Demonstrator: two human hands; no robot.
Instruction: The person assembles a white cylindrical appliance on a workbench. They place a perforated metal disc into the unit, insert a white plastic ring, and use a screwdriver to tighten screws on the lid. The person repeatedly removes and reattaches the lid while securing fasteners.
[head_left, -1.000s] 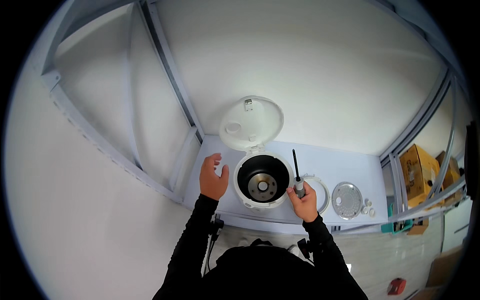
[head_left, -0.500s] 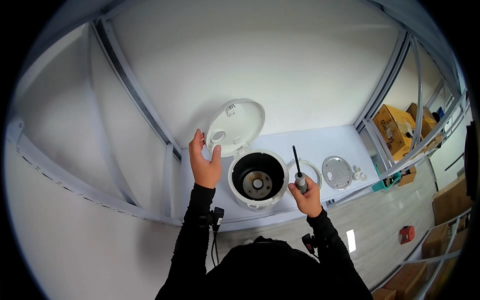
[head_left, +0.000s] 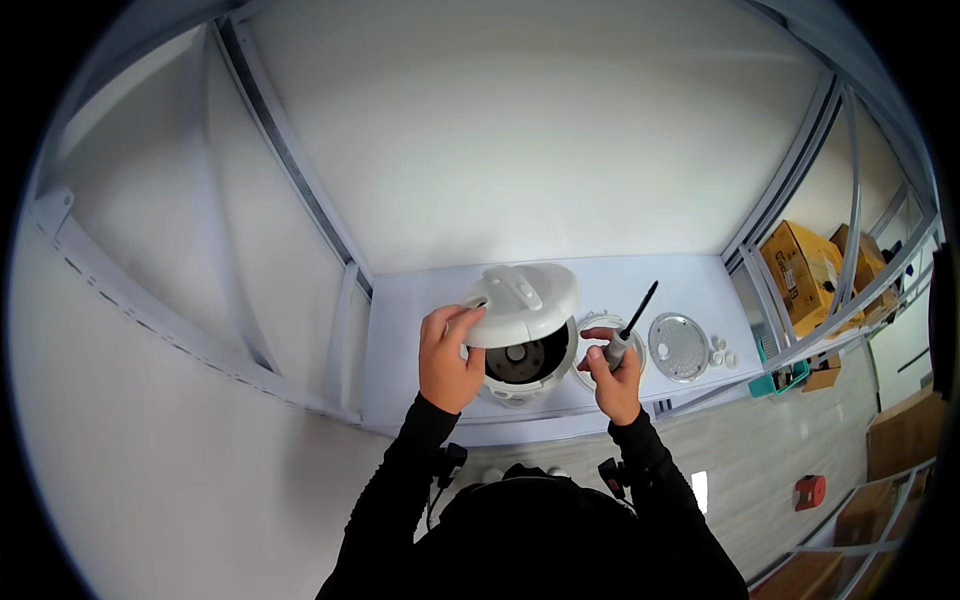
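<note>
The white, round plastic cooker (head_left: 517,392) stands on the pale lilac-white counter (head_left: 410,330), its black interior and round metal base plate exposed beneath a tilted, part-closed lid. The left hand (head_left: 449,358) is grasping the glossy white domed plastic lid (head_left: 535,300) at its left front edge, thumb below the rim and fingers above. The right hand (head_left: 617,382), to the right of the cooker, is closed around a grey-handled screwdriver with a black shaft (head_left: 628,334), whose tip points up, away from any part.

The cooker looks only partly assembled. A thin white plastic ring (head_left: 600,318) lies loose just right of it, with a silver perforated metal disc (head_left: 679,348) farther right and small white round pieces (head_left: 730,359) beyond that. The lid hides the hinge, so I cannot tell how that joint stands.

A plain white wall (head_left: 520,150) rises behind the cooker, with a grey metal frame post (head_left: 300,155) to its left. Well to the cooker's right are a yellow-brown cardboard carton (head_left: 800,275) and a teal plastic basket (head_left: 785,380); a small red object (head_left: 809,492) sits on the greyish floor (head_left: 760,450).
</note>
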